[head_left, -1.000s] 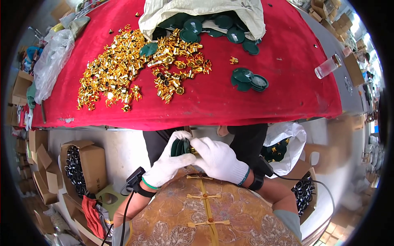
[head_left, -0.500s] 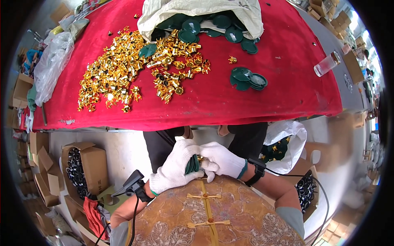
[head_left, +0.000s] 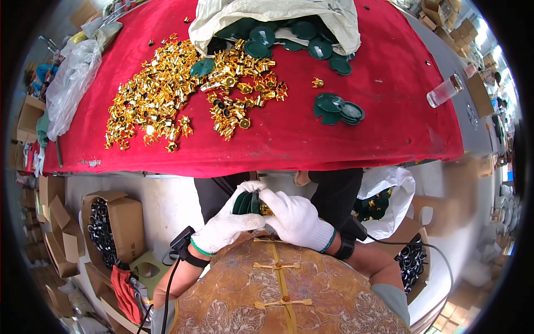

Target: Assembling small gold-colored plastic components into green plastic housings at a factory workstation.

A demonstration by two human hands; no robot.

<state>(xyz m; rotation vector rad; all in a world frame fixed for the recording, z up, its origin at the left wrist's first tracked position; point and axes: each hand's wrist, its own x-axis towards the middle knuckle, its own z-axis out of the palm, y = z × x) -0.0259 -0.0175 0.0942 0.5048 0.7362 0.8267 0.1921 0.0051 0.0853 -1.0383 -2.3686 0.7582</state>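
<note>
Both my hands wear white knitted gloves and meet in front of my lap, below the table's near edge. My left hand (head_left: 223, 227) is closed around several dark green round discs (head_left: 243, 204), held on edge side by side. My right hand (head_left: 302, 219) is closed on a shiny gold pronged fitting (head_left: 266, 210), partly covered by its fingers. The fitting sits against the rightmost disc; whether it is joined to it I cannot tell.
On the red-covered table (head_left: 389, 133) lie a heap of gold fittings (head_left: 158, 83), an open white sack (head_left: 278, 10) of green discs, a few loose discs (head_left: 328, 103) and a glass jar (head_left: 444, 92). Beside me stand cartons (head_left: 125, 225) of black parts and a white bag (head_left: 401, 181).
The left hand has turned and shifted slightly left, so the green discs show more openly. My right hand has moved in against the discs, bringing more of the gold fitting into sight.
</note>
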